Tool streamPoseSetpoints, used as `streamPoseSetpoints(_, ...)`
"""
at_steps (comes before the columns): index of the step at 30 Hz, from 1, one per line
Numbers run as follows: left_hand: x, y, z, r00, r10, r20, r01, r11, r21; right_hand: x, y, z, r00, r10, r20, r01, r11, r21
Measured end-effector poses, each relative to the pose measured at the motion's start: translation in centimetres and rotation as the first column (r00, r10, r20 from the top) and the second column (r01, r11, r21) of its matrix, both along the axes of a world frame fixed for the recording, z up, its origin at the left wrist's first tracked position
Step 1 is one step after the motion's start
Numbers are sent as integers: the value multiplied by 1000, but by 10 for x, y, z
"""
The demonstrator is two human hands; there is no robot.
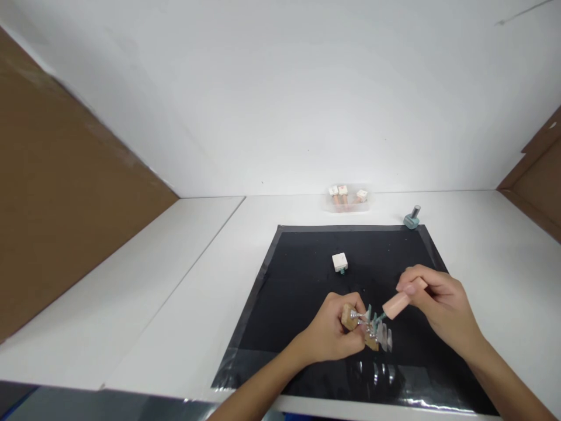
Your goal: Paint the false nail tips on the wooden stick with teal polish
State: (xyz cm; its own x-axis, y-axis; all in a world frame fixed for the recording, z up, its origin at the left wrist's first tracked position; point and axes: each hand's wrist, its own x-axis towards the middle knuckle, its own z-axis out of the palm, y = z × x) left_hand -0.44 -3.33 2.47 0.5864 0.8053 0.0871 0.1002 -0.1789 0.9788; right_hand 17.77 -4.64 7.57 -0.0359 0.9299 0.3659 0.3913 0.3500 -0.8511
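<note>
My left hand (pixel 339 330), fingers closed, grips a nail-tip practice stand (pixel 349 316) with a tan, stone-like base and silver stems. False nail tips (pixel 383 336) stick out to its right; some are teal, others clear or greyish. Between thumb and fingers, my right hand (pixel 438 301) pinches a nail polish brush (pixel 395 305) by its peach cap. The teal-coated end of the brush points down-left and meets the teal nail tips; whether it touches one I cannot tell. On the black mat (pixel 298 304), beyond my hands, sits a white square bottle (pixel 339 262) with teal at its neck.
At the back stands a clear plastic box (pixel 348 206) holding several white-and-peach bottles. A teal bottle with a silver cap (pixel 412 218) is by the mat's far right corner. Brown panels (pixel 65 187) flank the white table (pixel 175 292), with a white wall behind.
</note>
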Motion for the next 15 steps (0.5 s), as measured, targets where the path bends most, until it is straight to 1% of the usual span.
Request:
streamPoseSetpoints(2, 0, 0, 0, 1000, -5, 4, 5, 1000, 0, 0, 0, -1, 999, 30, 15, -30, 999, -28)
streamPoseSetpoints(3, -1, -1, -1, 1000, -7, 5, 7, 1000, -1, 0, 0, -1, 1000, 23, 21, -22, 999, -48)
streamPoseSetpoints(5, -1, -1, 0, 1000, -11, 3, 11, 1000, -15, 0, 0, -2, 999, -35, 17, 36, 997, -62)
streamPoseSetpoints(7, -2, -1, 0, 1000, -18, 10, 18, 999, -43, 0, 0, -2, 996, -93, -9, 93, 995, -43)
streamPoseSetpoints(9, -2, -1, 0, 998, -30, 46, 34, 995, -90, -1, 0, -1, 996, -86, -38, 87, 996, 0)
streamPoseSetpoints(11, -2, 0, -1, 993, -47, 108, 63, 986, -152, -1, 0, 0, 999, -24, -44, 26, 999, 44)
streamPoseSetpoints(13, -2, 0, -3, 982, -70, 176, 111, 966, -235, -1, -1, 0, 1000, 10, -18, -9, 998, 58)
streamPoseSetpoints(15, -2, 0, -6, 967, -95, 236, 166, 938, -303, -1, -2, -1, 1000, -24, 0, 24, 998, 53)
